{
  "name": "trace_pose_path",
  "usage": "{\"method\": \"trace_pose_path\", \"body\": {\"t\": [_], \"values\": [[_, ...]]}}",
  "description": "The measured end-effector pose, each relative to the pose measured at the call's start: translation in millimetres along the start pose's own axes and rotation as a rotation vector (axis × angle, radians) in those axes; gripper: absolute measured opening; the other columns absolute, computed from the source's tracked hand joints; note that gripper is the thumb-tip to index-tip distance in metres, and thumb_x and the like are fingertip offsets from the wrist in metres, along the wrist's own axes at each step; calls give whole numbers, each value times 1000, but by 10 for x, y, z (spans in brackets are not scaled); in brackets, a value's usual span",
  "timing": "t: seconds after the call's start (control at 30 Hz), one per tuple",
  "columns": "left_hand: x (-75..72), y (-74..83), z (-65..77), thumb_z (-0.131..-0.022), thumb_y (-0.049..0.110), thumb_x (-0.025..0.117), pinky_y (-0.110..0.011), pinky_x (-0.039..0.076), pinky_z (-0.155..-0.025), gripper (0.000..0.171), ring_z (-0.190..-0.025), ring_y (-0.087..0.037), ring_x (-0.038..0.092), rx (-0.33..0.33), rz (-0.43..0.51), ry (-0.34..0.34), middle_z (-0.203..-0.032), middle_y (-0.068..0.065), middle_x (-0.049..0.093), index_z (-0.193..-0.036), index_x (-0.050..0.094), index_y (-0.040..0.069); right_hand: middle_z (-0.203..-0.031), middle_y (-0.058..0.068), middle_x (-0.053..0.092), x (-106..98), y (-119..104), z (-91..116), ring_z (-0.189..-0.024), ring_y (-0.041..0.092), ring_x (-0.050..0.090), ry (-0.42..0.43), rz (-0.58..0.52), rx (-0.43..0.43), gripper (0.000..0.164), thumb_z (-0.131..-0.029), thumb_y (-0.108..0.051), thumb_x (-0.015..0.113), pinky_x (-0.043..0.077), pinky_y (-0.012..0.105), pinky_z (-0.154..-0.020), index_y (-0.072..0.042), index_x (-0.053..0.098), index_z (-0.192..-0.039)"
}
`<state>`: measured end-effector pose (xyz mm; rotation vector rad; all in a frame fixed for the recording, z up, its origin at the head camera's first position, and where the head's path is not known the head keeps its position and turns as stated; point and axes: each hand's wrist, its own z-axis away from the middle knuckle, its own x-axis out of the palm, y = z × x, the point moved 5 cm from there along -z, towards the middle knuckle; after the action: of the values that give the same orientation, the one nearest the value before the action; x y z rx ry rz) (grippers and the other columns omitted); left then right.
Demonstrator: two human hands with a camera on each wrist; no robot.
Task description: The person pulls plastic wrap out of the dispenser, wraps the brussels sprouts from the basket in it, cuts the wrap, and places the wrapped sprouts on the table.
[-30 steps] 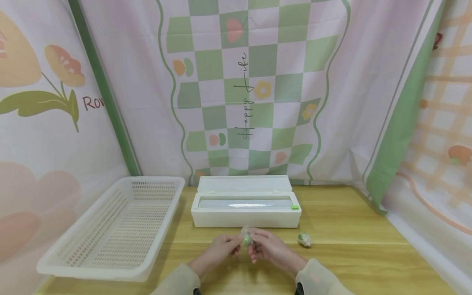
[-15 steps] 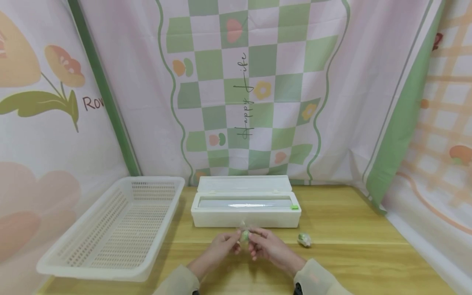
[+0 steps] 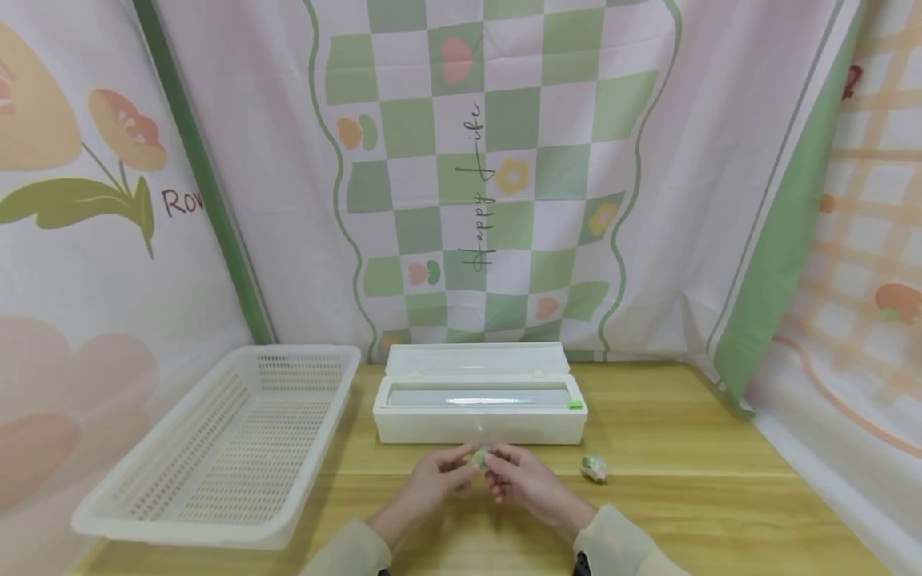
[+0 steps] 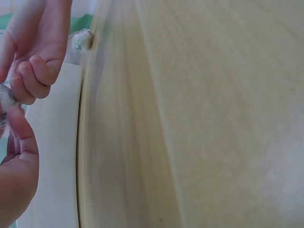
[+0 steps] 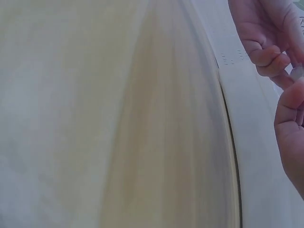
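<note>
In the head view a small green thing (image 3: 479, 458), wrapped in clear film, is held between both hands in front of the white box. My left hand (image 3: 430, 482) pinches its left side with thumb and forefinger. My right hand (image 3: 529, 482) pinches the right side, its other fingers curled in. Mostly hidden by fingers, the wrapped thing (image 4: 6, 99) shows at the edge of the left wrist view. To the right of the hands, a second film-wrapped green and white bundle (image 3: 594, 468) lies on the table. What kind of thing is inside the film, I cannot tell.
Just beyond the hands stands a white cling film dispenser (image 3: 479, 428), lid (image 3: 478, 360) raised, with a shiny film roll (image 3: 432, 398) and a green cutter slider (image 3: 575, 404). A white perforated basket (image 3: 288, 512) is at the left on the wooden table (image 3: 691, 512).
My left forefinger has shifted forward over the wrapped thing, where a tuft of film stuck up before. The right hand has barely moved. Bundle, box and basket stay put.
</note>
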<state>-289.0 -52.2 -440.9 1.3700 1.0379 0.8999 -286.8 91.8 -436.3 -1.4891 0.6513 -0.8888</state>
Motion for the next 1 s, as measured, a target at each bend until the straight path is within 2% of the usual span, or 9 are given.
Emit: {"method": "trace_pose_path", "body": {"t": [0.23,0.37,0.5,0.63,0.73,1.0], "values": [[-4,-12,-9,-85,16,66,-39,51,-74,39,-73,-18,59,-7,24,19,-91,-7,65,-120,58,3,-82,9,55,10,-20,-26,-70,13,51,56,143,-56,51,-95,-24,50,46,24,-60,7,38,-134],[-1,-21,-15,-87,20,63,-37,52,-73,35,-71,-16,58,-9,13,10,-92,-6,65,-118,60,4,-76,6,56,8,-45,-34,-67,14,51,96,244,-101,48,-96,-23,49,46,24,-58,8,41,-132],[9,-15,-12,-90,21,59,-30,52,-68,31,-66,-12,56,5,1,-4,-87,-7,65,-114,62,1,-73,4,55,-5,-56,-38,-63,13,50,112,311,-134,42,-97,-22,47,46,24,-55,7,48,-126],[28,-1,-7,-92,22,56,-22,48,-61,31,-60,-9,53,16,-1,-19,-74,-7,61,-101,64,-6,-70,5,54,5,-69,-48,-60,9,48,94,344,-165,41,-96,-22,48,44,22,-53,6,49,-126],[39,6,-2,-93,23,54,-20,46,-58,34,-58,-9,51,13,-10,-27,-69,-6,59,-94,64,-9,-69,6,54,13,-79,-53,-59,8,46,74,364,-192,40,-97,-22,48,43,21,-52,5,49,-127],[59,33,7,-95,22,50,-20,46,-57,37,-58,-9,52,-9,-18,-60,-75,-8,62,-89,61,-12,-65,6,53,20,-86,-53,-55,7,47,72,384,-236,34,-97,-16,47,44,21,-47,5,53,-123]]}}
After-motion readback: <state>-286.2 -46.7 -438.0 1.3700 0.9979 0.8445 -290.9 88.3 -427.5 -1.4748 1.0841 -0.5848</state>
